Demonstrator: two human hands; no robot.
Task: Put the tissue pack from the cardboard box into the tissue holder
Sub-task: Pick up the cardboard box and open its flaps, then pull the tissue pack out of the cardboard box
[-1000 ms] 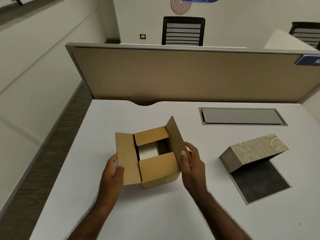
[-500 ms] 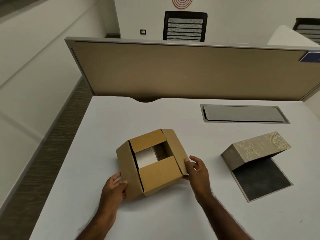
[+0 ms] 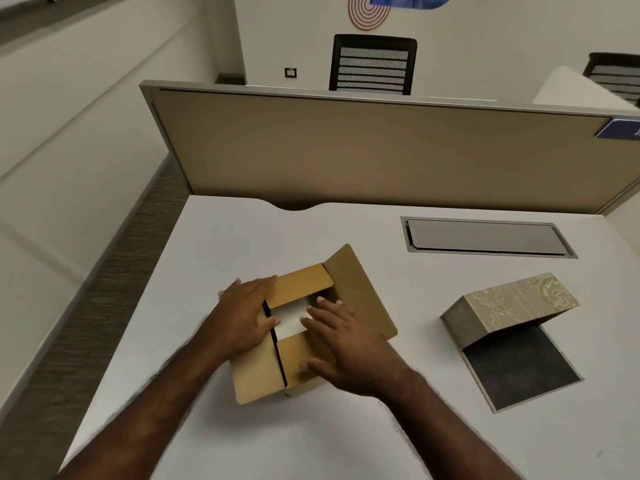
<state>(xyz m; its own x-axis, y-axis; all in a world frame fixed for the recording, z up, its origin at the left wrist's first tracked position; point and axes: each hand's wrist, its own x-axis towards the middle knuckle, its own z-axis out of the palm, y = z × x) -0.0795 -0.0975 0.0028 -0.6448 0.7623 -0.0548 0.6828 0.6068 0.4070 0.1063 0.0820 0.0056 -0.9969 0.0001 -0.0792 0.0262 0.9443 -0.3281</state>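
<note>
Now that both hands have moved from the cardboard box's sides onto its top, the left hand is pressing flat and open on a flap while the right hand, fingers spread and gripping nothing, is reaching for the tissue pack.

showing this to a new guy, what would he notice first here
Most likely the cardboard box at the middle of the white desk, flaps partly open, with the left hand and right hand flat on it and a white tissue pack showing inside. To its right lies the patterned tissue holder, lid propped open.
</note>
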